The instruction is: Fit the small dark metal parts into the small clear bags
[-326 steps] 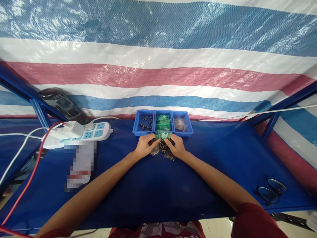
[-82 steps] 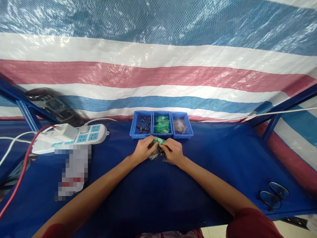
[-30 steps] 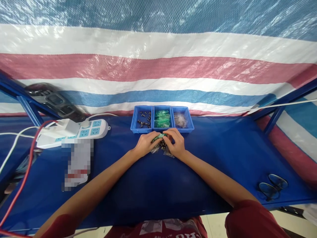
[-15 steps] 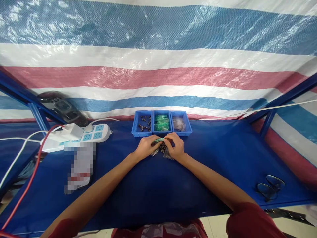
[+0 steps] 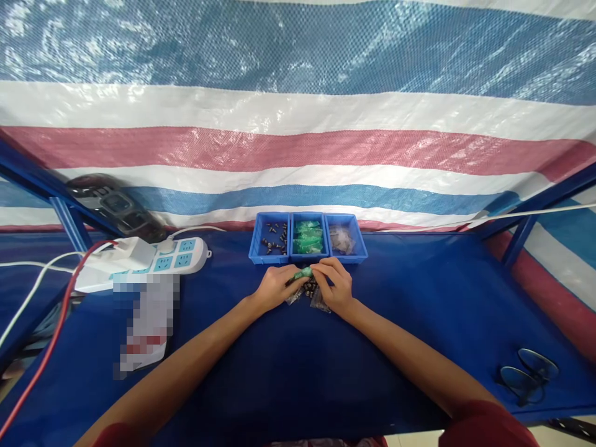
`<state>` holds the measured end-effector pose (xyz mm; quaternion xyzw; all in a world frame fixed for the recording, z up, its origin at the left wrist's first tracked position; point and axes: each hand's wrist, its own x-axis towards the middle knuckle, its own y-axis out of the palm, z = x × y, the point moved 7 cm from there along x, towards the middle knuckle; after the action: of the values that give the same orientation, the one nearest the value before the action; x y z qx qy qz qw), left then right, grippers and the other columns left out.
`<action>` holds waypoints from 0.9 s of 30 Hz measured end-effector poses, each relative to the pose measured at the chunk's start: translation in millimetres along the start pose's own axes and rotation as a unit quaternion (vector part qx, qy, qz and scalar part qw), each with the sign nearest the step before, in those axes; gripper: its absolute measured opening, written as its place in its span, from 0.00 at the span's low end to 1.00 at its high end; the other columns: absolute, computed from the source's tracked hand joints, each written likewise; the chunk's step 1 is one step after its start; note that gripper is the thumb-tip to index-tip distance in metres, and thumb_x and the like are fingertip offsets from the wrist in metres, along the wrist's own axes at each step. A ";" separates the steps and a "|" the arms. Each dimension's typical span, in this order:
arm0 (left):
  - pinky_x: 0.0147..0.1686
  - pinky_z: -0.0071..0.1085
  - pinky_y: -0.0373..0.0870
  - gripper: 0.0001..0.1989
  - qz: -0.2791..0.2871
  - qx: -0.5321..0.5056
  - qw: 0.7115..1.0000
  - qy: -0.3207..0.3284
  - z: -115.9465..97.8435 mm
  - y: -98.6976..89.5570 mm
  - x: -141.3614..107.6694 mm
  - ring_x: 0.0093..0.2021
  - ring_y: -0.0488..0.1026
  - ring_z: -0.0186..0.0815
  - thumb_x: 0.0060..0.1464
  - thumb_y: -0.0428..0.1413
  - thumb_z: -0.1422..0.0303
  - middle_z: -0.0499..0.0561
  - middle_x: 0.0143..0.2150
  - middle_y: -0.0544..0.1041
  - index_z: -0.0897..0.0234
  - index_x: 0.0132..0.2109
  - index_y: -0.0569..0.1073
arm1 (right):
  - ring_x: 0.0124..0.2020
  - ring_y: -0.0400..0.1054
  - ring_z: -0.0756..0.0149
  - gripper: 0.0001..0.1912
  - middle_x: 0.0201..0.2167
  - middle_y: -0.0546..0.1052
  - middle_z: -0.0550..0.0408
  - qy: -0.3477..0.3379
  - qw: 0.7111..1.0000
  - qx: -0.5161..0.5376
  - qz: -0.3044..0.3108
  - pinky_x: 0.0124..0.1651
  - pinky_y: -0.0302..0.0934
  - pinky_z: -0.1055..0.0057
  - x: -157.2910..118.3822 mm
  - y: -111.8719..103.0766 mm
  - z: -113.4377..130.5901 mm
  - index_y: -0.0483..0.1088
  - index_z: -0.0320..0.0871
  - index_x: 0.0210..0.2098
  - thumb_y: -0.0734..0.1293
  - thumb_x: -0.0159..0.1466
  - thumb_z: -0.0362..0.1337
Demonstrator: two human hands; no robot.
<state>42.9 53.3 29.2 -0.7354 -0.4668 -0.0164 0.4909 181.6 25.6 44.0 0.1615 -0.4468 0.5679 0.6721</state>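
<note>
The desk (image 5: 288,366) is covered by a deep blue cloth and is framed by blue metal bars (image 5: 69,220) at both sides. Behind it a woven plastic tarpaulin (image 5: 298,112) is hung, striped in blue, white and red, and its glossy weave is lit from outside. At the back edge of the desk three small blue bins (image 5: 308,239) are set side by side, touching: dark screw-like parts are held in the left one, green packets in the middle one, clear little bags in the right one. Just in front of them a small green packet (image 5: 304,273) is pinched between the left hand (image 5: 275,289) and the right hand (image 5: 336,287), both closed on it with fingertips meeting, above a small heap of dark parts and clear bags (image 5: 311,293) lying on the cloth. To the left a white power strip (image 5: 153,261) with pale blue sockets is laid, with a white plug and a red cable (image 5: 51,338) attached (a white cable too). A blurred-out object (image 5: 146,326) is seen beside it, and a dark device (image 5: 114,208) is propped against the tarpaulin. A pair of glasses (image 5: 528,375) is placed near the right front corner. No lettering or brand can be read anywhere.
</note>
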 end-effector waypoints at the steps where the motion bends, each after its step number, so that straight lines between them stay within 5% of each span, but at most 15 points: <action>1: 0.26 0.25 0.64 0.10 -0.004 -0.002 1.000 -0.004 -0.2 -1.4 0.6 0.26 0.70 0.30 0.60 0.51 0.65 0.49 0.27 0.73 0.65 0.35 0.73 | 0.34 0.69 0.65 0.10 0.34 0.72 0.49 -0.002 1.000 0.002 0.003 0.35 0.67 0.68 0.3 0.5 0.5 0.73 0.43 0.42 0.62 0.64 0.29; 8: 0.24 0.25 0.63 0.17 -0.053 -0.077 0.988 -0.125 12.8 -12.8 3.5 0.22 0.66 0.29 0.58 0.52 0.61 0.45 0.19 0.68 0.66 0.25 0.69 | 0.30 0.66 0.68 0.21 0.36 0.70 0.50 0.049 0.998 0.018 0.039 0.31 0.66 0.71 0.5 7.1 -6.6 0.62 0.43 0.58 0.61 0.65 0.33; 14: 0.25 0.25 0.62 0.18 -0.037 -0.148 0.973 -0.173 19.0 -11.9 0.0 0.21 0.65 0.29 0.59 0.51 0.59 0.44 0.17 0.66 0.67 0.27 0.69 | 0.25 0.63 0.71 0.09 0.37 0.70 0.49 0.086 0.993 -0.005 0.077 0.30 0.64 0.71 0.6 13.8 -14.2 0.72 0.41 0.38 0.62 0.65 0.38; 21: 0.27 0.25 0.62 0.19 0.007 -0.163 0.973 -0.166 14.2 -5.7 -0.8 0.21 0.64 0.29 0.62 0.46 0.60 0.44 0.17 0.66 0.67 0.28 0.69 | 0.24 0.63 0.71 0.07 0.36 0.70 0.50 0.083 0.993 -0.002 0.086 0.29 0.63 0.71 -0.9 17.1 -14.9 0.69 0.42 0.35 0.62 0.65 0.38; 27: 0.26 0.25 0.63 0.13 -0.040 -0.124 0.975 -0.178 19.3 -9.8 -1.9 0.22 0.66 0.29 0.59 0.51 0.61 0.44 0.18 0.67 0.67 0.31 0.69 | 0.22 0.59 0.73 0.07 0.35 0.69 0.51 0.093 0.991 0.012 0.093 0.28 0.61 0.72 -0.2 17.9 -15.2 0.67 0.42 0.33 0.61 0.65 0.37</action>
<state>26.6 67.1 25.2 -0.7625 -0.5698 0.0376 0.3040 171.7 42.0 30.3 0.0739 -0.3889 0.6459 0.6527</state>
